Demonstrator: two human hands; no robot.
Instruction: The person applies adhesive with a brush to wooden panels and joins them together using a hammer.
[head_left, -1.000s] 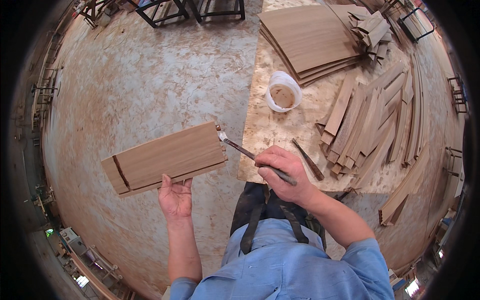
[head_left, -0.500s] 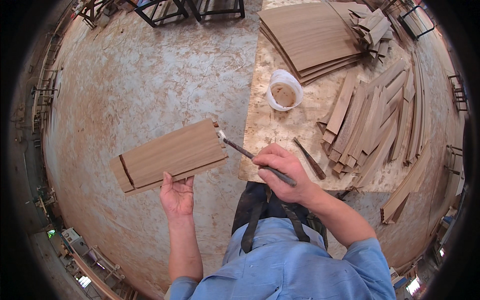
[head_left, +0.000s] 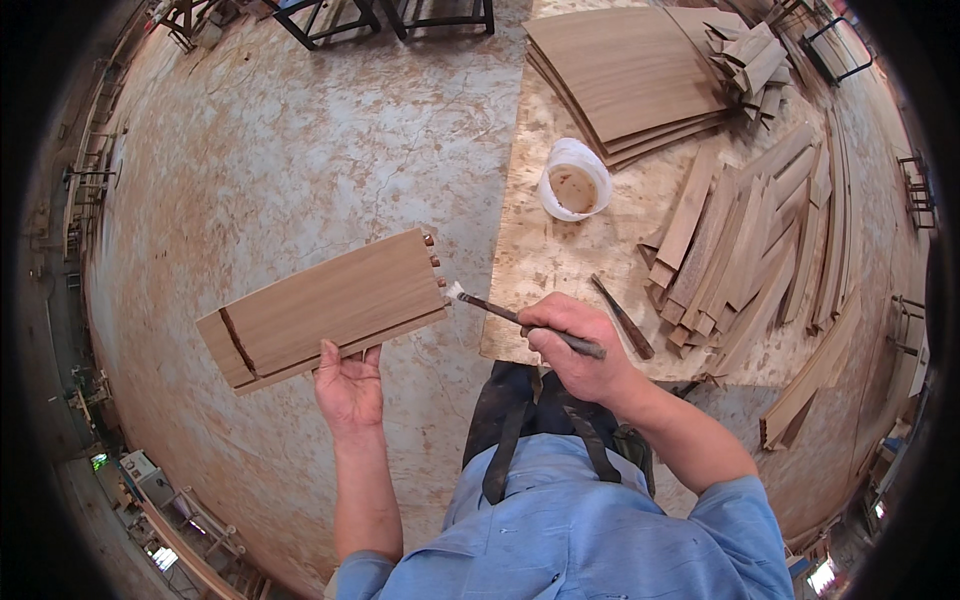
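Note:
My left hand (head_left: 349, 385) grips a wooden board (head_left: 325, 305) by its near edge, with the thumb on top and the other fingers partly hidden underneath. A groove runs along that near edge, a dark slot crosses the left end, and short teeth stick out of the right end. In my closed right hand (head_left: 575, 350) is a dark-handled brush (head_left: 490, 309). White paste coats its tip, which is at the lower teeth of the board; whether it touches them I cannot tell. Beside my right hand, a slim tool with a dark handle (head_left: 622, 318) lies on the worktable.
A white tub (head_left: 574, 180) with paste residue stands on the worktable (head_left: 520, 225). Wide boards (head_left: 630, 75) are stacked at the back, with bundled offcuts (head_left: 750, 60) beside them. Many narrow slats (head_left: 740, 240) lie piled on the right. Dark metal stands (head_left: 435, 20) are on the floor beyond.
The board has shifted slightly left and tilted, so more of its end teeth show. My right hand and the brush have moved a little right and down.

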